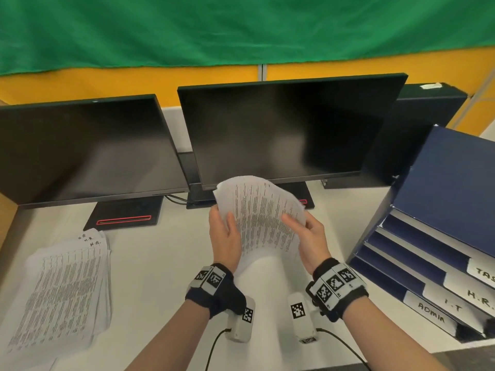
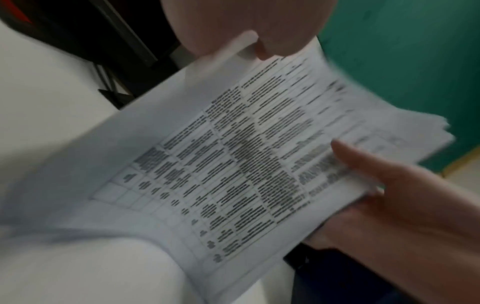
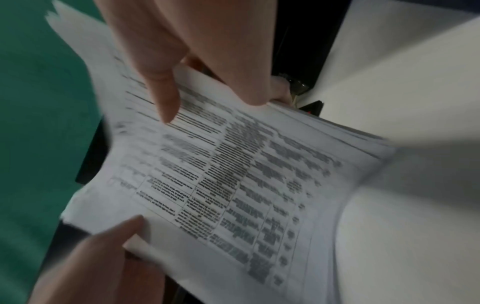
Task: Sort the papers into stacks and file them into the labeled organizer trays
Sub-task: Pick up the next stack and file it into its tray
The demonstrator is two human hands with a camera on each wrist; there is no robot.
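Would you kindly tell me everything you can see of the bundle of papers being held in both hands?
The bundle of papers is several white sheets printed with a dense black table of text, too blurred to read. It is held up above the white desk, in front of the middle monitor's base, and bows, its far edges fanned unevenly. The left hand grips its left edge, thumb on the top sheet; the right hand grips the right edge likewise. Nothing else touches it.
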